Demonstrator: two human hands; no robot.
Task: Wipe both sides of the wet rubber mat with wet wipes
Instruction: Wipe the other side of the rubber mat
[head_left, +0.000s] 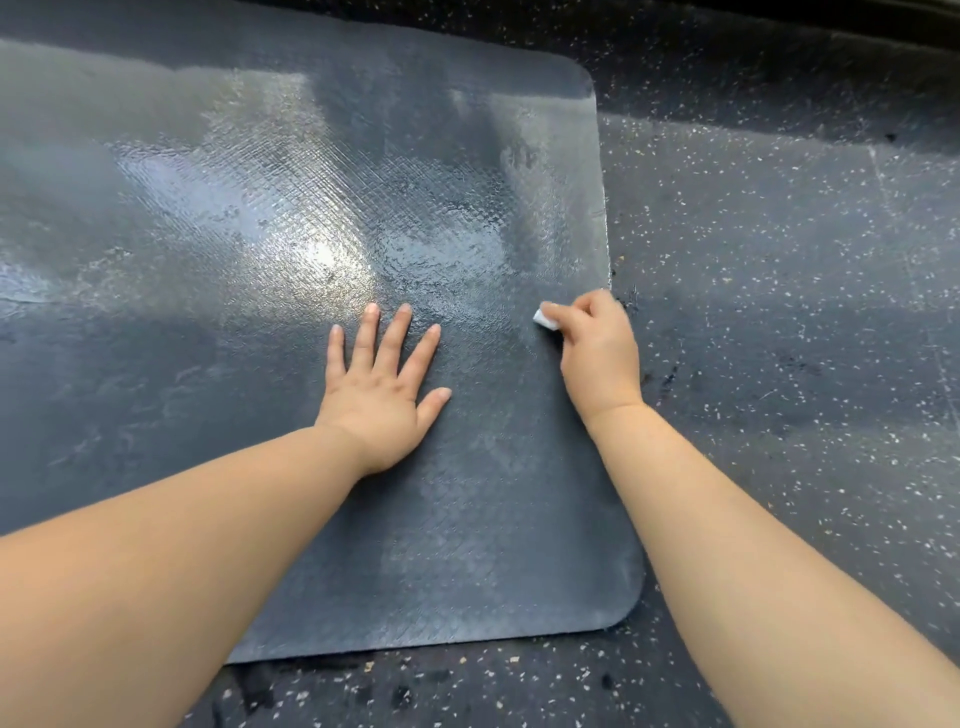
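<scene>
Two bare forearms reached in from the near edge of the view, over a strip of dark speckled floor (779, 322) dotted with pale flecks. One dark rubber mat (467, 545) lay flat on that floor, its near edge and near right rounded corner just ahead of the arms. Only two of its corners showed, both on the right side. The left hand (382, 395) rested palm down on the mat, all five fingers straight and spread, its grip fully open and holding nothing. Just to its right, near the mat's right edge, the right hand (597, 348) had its fingers curled, its grip closed round one small white wet wipe (545, 318) that stuck out past the fingertips and was pressed to the mat. Beyond both hands the mat's textured face shone wet and glossy, with one bright glare patch near the middle. Farther still sat the far right rounded corner, then more speckled floor running off into shadow.
</scene>
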